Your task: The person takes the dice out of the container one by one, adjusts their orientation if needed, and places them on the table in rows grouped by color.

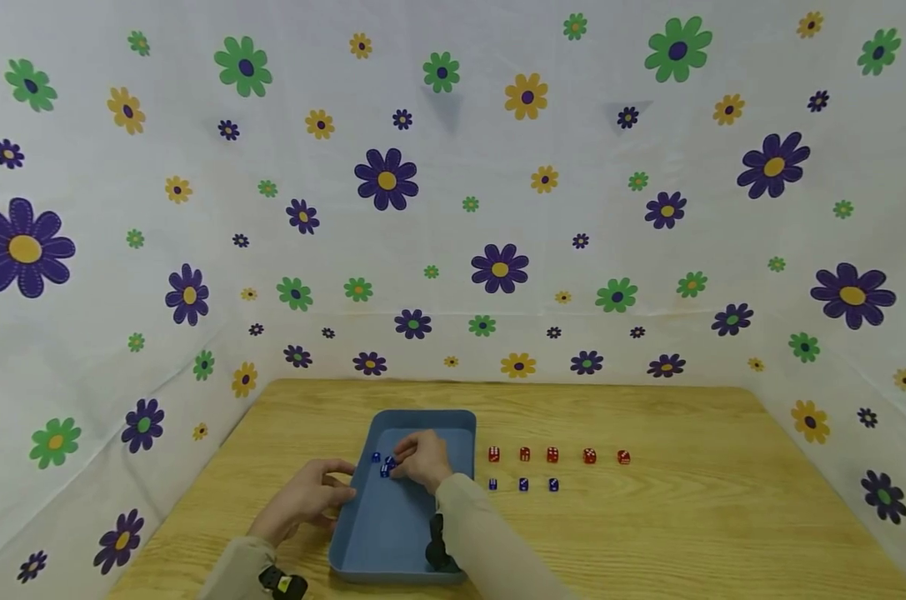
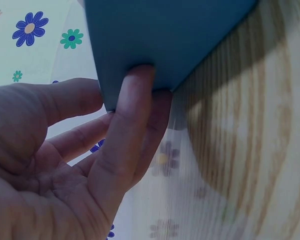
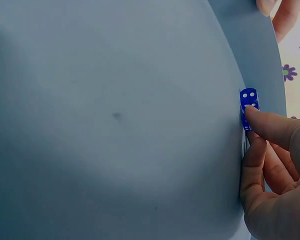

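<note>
A blue-grey rectangular tray [image 1: 392, 533] stands on the wooden table. My left hand [image 1: 306, 500] holds its left wall, the thumb over the rim and the fingers against the outer side [image 2: 175, 45]. Inside the tray, my right hand [image 1: 422, 458] is at a small group of blue dice near the left wall. Its thumb and fingers pinch a blue die [image 3: 249, 96] with white pips, partly hidden by the thumb. Another blue die [image 1: 376, 457] lies just to the left of the fingertips.
Right of the tray, several red dice [image 1: 553, 455] form a row on the table [image 1: 693, 517]. A shorter row of three blue dice [image 1: 523, 484] lies in front of it. A flower-printed cloth [image 1: 453, 225] hangs behind and at both sides.
</note>
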{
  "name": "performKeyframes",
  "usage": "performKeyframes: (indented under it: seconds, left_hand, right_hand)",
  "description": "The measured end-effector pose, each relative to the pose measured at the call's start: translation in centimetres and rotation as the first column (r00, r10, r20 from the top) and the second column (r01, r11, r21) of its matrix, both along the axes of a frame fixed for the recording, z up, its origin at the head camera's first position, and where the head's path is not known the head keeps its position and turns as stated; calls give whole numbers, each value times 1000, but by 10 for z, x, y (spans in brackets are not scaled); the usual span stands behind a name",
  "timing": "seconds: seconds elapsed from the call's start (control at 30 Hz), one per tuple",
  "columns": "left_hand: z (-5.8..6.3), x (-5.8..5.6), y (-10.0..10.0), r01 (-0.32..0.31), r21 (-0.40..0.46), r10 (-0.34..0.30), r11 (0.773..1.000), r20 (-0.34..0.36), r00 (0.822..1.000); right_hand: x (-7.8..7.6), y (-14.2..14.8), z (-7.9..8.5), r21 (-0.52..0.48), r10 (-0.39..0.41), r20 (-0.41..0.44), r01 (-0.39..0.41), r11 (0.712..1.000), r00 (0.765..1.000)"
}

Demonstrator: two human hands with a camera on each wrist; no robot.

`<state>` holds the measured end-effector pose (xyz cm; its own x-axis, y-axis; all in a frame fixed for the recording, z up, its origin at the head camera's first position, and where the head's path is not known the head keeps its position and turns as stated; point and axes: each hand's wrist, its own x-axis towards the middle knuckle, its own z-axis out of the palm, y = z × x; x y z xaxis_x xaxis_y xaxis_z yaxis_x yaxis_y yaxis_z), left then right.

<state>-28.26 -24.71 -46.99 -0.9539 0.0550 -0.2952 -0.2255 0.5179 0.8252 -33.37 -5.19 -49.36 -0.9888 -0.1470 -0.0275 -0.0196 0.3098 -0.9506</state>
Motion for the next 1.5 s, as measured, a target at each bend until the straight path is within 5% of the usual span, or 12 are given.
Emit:
performKeyframes:
  seconds: [0.33, 0.87, 1.5]
  left_hand:
    - [3, -4, 0, 18, 15, -18, 1000, -4, 1000]
    - [-1, 0, 2, 1, 24, -1, 1000, 7, 1000]
    - [0, 1, 5, -16, 4, 16, 1000, 11, 1000]
  right_hand:
    - [-2, 6, 5, 33, 4, -24, -3, 999, 1000]
    - [2, 27, 12, -98, 125, 25, -122, 988, 992]
    - [11, 67, 48, -155, 162, -7, -161, 975, 987]
